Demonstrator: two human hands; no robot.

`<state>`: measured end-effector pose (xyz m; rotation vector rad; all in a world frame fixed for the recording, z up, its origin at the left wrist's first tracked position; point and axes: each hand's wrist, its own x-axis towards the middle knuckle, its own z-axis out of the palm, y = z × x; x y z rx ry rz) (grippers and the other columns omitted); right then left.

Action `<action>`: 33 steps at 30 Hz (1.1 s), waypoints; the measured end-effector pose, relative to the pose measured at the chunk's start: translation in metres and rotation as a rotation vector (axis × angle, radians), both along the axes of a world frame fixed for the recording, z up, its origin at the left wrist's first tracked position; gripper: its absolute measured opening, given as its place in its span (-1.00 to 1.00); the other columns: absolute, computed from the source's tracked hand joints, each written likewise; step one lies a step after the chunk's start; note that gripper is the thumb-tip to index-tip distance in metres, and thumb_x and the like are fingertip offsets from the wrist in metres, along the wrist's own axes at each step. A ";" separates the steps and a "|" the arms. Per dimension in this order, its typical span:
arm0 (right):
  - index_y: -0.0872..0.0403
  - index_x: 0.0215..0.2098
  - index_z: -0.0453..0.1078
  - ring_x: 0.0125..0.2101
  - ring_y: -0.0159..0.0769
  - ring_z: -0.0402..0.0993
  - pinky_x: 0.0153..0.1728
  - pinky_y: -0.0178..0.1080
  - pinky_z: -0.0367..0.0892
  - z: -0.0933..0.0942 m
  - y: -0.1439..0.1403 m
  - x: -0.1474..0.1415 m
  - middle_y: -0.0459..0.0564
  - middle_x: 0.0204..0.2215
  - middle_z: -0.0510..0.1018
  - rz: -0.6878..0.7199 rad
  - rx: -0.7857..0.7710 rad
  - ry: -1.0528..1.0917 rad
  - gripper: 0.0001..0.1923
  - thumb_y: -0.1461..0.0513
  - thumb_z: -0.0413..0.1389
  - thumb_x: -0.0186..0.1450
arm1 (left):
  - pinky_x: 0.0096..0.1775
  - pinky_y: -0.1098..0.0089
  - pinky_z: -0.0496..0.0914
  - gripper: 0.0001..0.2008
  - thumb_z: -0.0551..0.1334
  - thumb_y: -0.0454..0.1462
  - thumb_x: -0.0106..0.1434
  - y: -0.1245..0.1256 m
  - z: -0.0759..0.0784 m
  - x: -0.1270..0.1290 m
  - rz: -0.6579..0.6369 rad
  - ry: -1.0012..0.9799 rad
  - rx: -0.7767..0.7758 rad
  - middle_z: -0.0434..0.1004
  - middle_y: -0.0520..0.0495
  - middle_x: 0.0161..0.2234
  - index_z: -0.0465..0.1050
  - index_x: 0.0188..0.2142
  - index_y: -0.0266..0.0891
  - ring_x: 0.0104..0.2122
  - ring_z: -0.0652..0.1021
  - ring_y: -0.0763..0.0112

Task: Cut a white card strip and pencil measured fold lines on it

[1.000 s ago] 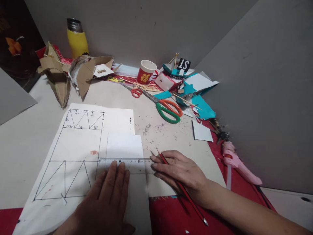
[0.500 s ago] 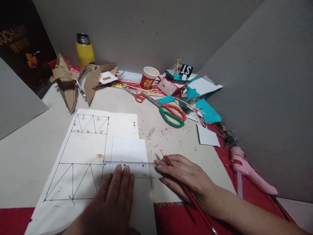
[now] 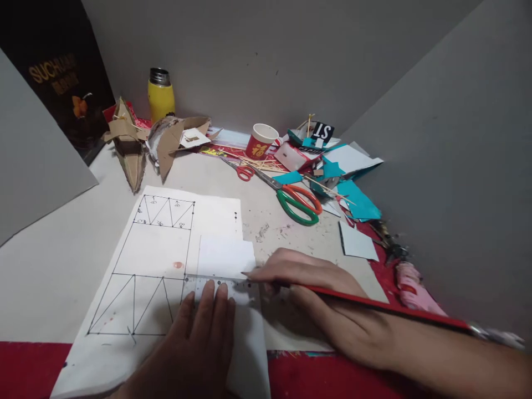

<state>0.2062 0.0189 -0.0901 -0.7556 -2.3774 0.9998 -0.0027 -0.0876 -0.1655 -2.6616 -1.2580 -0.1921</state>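
Observation:
My left hand (image 3: 195, 343) lies flat with its fingertips pressing a clear plastic ruler (image 3: 220, 287) onto a small white paper piece (image 3: 226, 256). That piece lies on a large white sheet (image 3: 166, 249) drawn with black lines and triangles. My right hand (image 3: 316, 288) grips a red pencil (image 3: 386, 310). The pencil lies almost level, its tip at the ruler's upper edge near the right side of the small paper, its far end pointing right.
Green-and-orange scissors (image 3: 297, 202) and small red scissors (image 3: 243, 170) lie beyond the sheet. A red paper cup (image 3: 261, 141), teal and white scraps (image 3: 349, 188), wooden sticks, cardboard models (image 3: 133, 147), a yellow flask (image 3: 161, 97) and a pink glue gun (image 3: 415, 288) ring the work area. Grey boards enclose it.
My right hand turned and swung the pencil from upright-diagonal to nearly level, bringing its tip to the ruler's edge. My left hand kept pressing the ruler. The view shifted slightly.

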 end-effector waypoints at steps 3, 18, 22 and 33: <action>0.12 -0.16 0.49 -0.34 -0.34 0.51 -0.32 -0.30 0.42 -0.010 0.006 -0.021 0.02 -0.34 0.59 -0.036 -0.144 0.027 -0.76 0.25 -0.02 0.42 | 0.08 0.12 0.24 -0.35 0.02 0.15 0.31 0.002 0.000 -0.001 0.002 -0.012 0.046 0.49 -0.23 0.12 0.47 0.10 -0.29 0.14 0.42 -0.02; 0.09 -0.31 0.45 -0.52 -0.44 0.46 -0.55 -0.42 0.37 -0.057 0.012 -0.025 -0.09 -0.51 0.55 -0.434 -0.759 0.564 -0.83 0.13 0.20 0.30 | 0.11 0.04 0.16 -0.32 0.03 0.18 0.28 0.000 -0.004 0.002 0.015 -0.024 0.037 0.47 -0.24 0.14 0.47 0.10 -0.26 0.16 0.36 -0.06; 0.09 -0.33 0.46 -0.55 -0.44 0.44 -0.58 -0.43 0.38 -0.064 0.012 -0.016 -0.09 -0.53 0.54 -0.515 -0.727 0.671 -0.85 0.16 0.20 0.30 | 0.14 0.03 0.13 -0.32 0.07 0.19 0.25 -0.002 -0.003 0.004 0.034 -0.035 0.006 0.45 -0.24 0.16 0.47 0.10 -0.26 0.19 0.32 -0.07; 0.09 -0.35 0.47 -0.58 -0.46 0.41 -0.59 -0.44 0.36 -0.064 0.014 -0.016 -0.11 -0.56 0.52 -0.524 -0.759 0.712 -0.84 0.14 0.21 0.27 | 0.14 0.01 0.11 -0.32 0.09 0.18 0.24 -0.001 -0.004 0.004 0.040 -0.037 -0.011 0.45 -0.26 0.16 0.47 0.10 -0.27 0.18 0.34 -0.07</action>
